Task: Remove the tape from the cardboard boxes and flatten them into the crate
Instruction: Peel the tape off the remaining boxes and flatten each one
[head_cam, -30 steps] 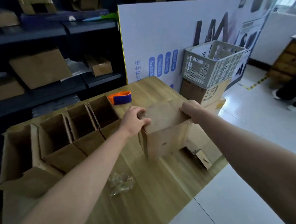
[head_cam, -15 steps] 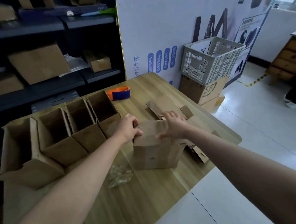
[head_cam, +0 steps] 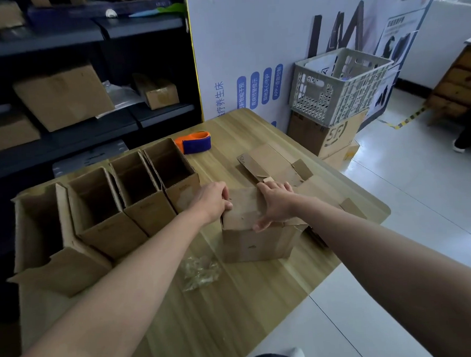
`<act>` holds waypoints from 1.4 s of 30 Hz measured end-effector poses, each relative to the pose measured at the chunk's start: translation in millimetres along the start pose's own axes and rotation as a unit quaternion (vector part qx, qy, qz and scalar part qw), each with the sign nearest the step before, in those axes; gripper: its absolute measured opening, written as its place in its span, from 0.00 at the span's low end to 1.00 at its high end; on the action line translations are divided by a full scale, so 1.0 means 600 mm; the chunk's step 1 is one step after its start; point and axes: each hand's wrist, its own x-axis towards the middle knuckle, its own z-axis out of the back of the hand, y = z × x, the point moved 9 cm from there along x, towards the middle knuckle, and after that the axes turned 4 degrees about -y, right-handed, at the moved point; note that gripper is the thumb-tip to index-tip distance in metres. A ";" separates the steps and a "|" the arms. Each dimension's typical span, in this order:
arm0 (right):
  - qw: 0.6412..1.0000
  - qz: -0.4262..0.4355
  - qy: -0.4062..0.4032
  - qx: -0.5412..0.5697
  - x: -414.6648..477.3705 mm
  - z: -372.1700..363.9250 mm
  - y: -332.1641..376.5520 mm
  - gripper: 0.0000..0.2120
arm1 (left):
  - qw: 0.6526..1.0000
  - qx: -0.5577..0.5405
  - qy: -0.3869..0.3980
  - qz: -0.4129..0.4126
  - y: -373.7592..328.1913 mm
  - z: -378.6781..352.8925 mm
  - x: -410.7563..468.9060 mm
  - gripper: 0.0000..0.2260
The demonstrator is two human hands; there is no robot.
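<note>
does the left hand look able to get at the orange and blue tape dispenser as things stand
Probably yes: bare wooden tabletop lies between the left hand, now gripping the closed cardboard box, and the orange and blue tape dispenser.

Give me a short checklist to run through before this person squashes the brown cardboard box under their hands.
1. Hands on the brown cardboard box: ok. The left hand grips its top left edge and the right hand presses flat on top.
2. Tape removed: cannot tell. A crumpled clear tape wad lies beside the box, but its seams are unclear.
3. Box flattened: not ok. It stands upright.
4. Room on the wooden table: ok. Bare wood shows in front of the box.
5. Room in the grey plastic crate: cannot tell. Its inside is mostly hidden.
</note>
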 end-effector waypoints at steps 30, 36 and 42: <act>0.999 -0.029 -0.002 0.046 -0.001 -0.007 -0.016 0.58 | 0.972 -0.230 0.046 -0.029 -0.012 -0.035 -0.015 0.07; 0.998 -0.019 -0.003 0.059 -0.009 0.003 -0.016 0.58 | 0.889 -0.454 0.050 0.040 0.013 -0.002 -0.023 0.06; 0.996 0.014 -0.006 0.084 -0.026 0.023 0.004 0.64 | 0.720 -0.683 0.061 0.109 -0.006 0.014 -0.011 0.05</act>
